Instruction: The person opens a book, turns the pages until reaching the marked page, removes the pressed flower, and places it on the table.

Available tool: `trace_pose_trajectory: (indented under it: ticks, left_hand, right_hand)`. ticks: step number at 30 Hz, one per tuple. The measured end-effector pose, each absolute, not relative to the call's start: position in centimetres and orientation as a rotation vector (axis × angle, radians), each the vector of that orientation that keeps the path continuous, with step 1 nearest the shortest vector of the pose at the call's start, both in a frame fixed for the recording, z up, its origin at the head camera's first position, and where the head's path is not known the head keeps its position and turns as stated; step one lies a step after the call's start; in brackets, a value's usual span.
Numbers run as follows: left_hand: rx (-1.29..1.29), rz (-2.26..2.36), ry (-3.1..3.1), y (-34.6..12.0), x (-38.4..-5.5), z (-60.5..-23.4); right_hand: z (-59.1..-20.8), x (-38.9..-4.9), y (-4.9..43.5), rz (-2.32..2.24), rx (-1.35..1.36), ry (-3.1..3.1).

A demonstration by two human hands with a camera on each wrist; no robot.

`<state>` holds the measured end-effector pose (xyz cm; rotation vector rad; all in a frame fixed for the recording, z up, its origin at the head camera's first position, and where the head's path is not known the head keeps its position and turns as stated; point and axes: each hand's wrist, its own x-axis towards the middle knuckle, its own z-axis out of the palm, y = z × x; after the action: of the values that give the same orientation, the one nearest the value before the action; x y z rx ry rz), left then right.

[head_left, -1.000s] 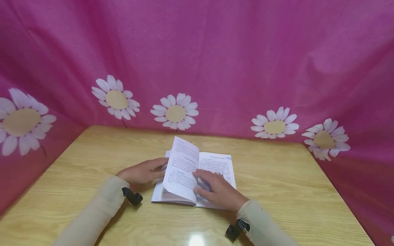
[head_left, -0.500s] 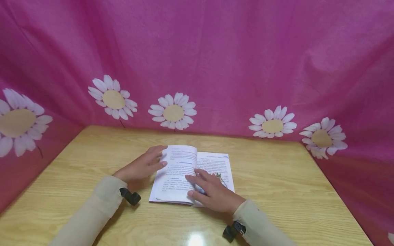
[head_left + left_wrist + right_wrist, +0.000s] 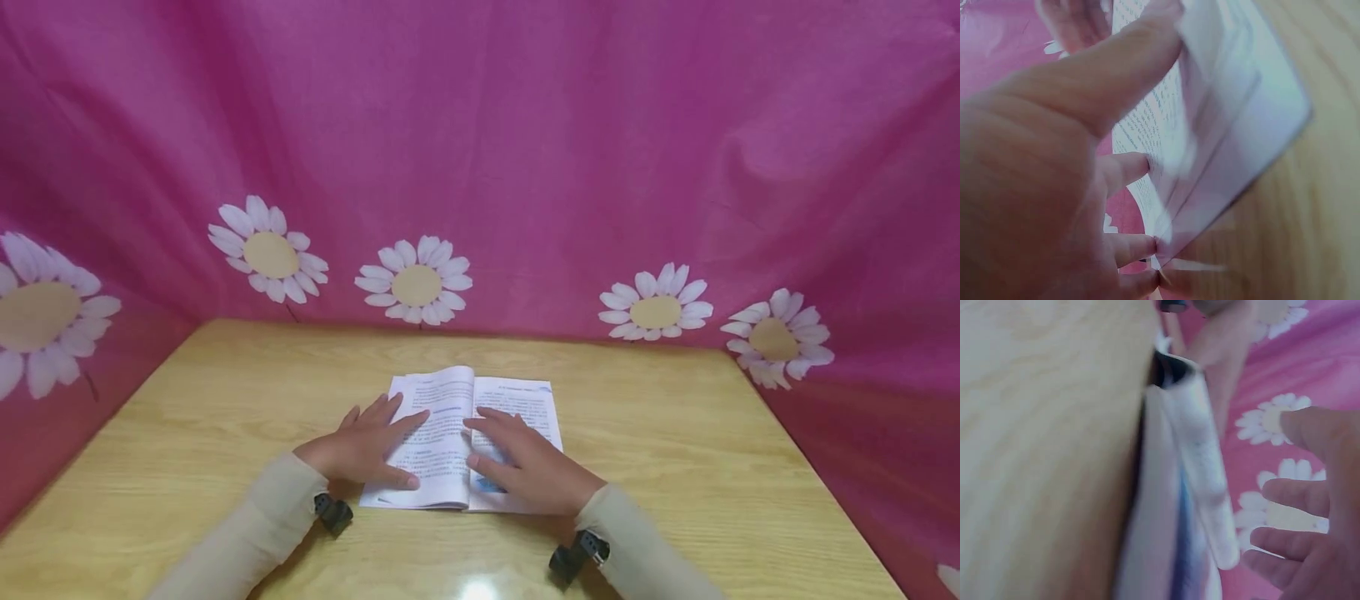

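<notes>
An open book [image 3: 442, 479] with printed text on both pages lies on the wooden table. Spread across its left page is my left hand [image 3: 367, 446], fingers apart and fairly straight; in the left wrist view the thumb and fingertips touch the paper of the book [image 3: 1260, 131]. My right hand [image 3: 536, 467] is over the right page near the spine, covering part of a blue picture. The right wrist view has the fingers of my right hand [image 3: 1304, 506] extended and apart from the raised pages [image 3: 1200, 444], with nothing held.
The wooden table [image 3: 675, 433] extends around the book on all sides. A pink curtain [image 3: 525, 167] with large white daisies hangs behind the table and along both sides. A small black camera [image 3: 333, 514] is strapped at the left wrist, another [image 3: 577, 557] at the right.
A lifted page has come down onto the left side of the book. My left hand has moved from the left edge onto that page; my right hand has stayed near the spine.
</notes>
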<state>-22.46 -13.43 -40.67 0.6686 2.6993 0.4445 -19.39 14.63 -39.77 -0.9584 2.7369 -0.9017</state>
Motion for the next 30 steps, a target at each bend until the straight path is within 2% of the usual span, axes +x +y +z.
trace_pose_trajectory:
  ticks: [4,13,21,30]
  left_hand:
    - [0.679,0.427,2.712,-13.5,-22.5,-40.9]
    - [0.663,0.388,2.713,-13.3,-22.3,-40.7]
    - [0.668,0.395,2.687,-13.2,-22.3,-41.2]
    - [0.684,0.387,2.708,-13.3,-22.3,-41.0]
  right_hand:
    - [-38.6,-20.0,15.7,-0.886,-0.810,2.863]
    - [-37.4,-20.3,17.8,-0.443,-0.358,2.989]
    - [-38.6,-20.0,17.8,-0.311,-0.294,3.010]
    - [-38.3,-20.2,17.6,-0.214,-0.243,3.064]
